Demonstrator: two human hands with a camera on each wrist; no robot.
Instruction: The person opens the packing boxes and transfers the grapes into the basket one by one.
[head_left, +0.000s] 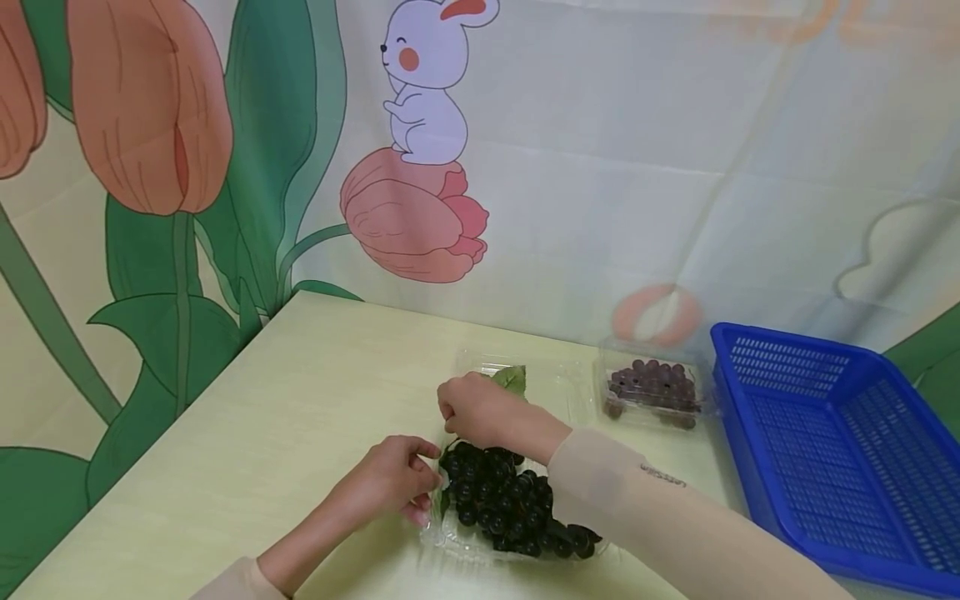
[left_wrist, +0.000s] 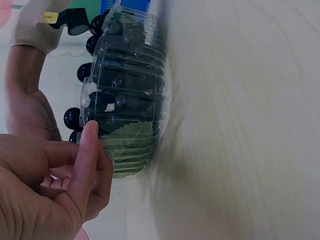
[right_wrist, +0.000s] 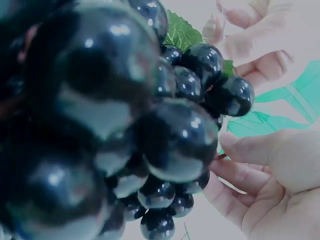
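Observation:
A bunch of black grapes [head_left: 498,500] lies in a clear plastic box [left_wrist: 132,72] on the table. Beside the box's left edge, my left hand [head_left: 390,479] pinches its rim between thumb and fingers. My right hand [head_left: 480,404] is above the far end of the bunch. In the right wrist view its thumb and fingers pinch a thin brown stem [right_wrist: 221,156] at the end of the grapes. A green leaf [left_wrist: 131,142] presses against the inside of the box wall. Another leaf [head_left: 512,379] shows behind my right hand, near the box's open lid [head_left: 551,367].
A second clear box [head_left: 603,379] holding reddish-purple grapes [head_left: 652,383] stands at the back right. Right of it is a large blue plastic basket [head_left: 757,467]. A printed cloth [head_left: 600,167] with flowers and a rabbit hangs behind the pale table [head_left: 300,400].

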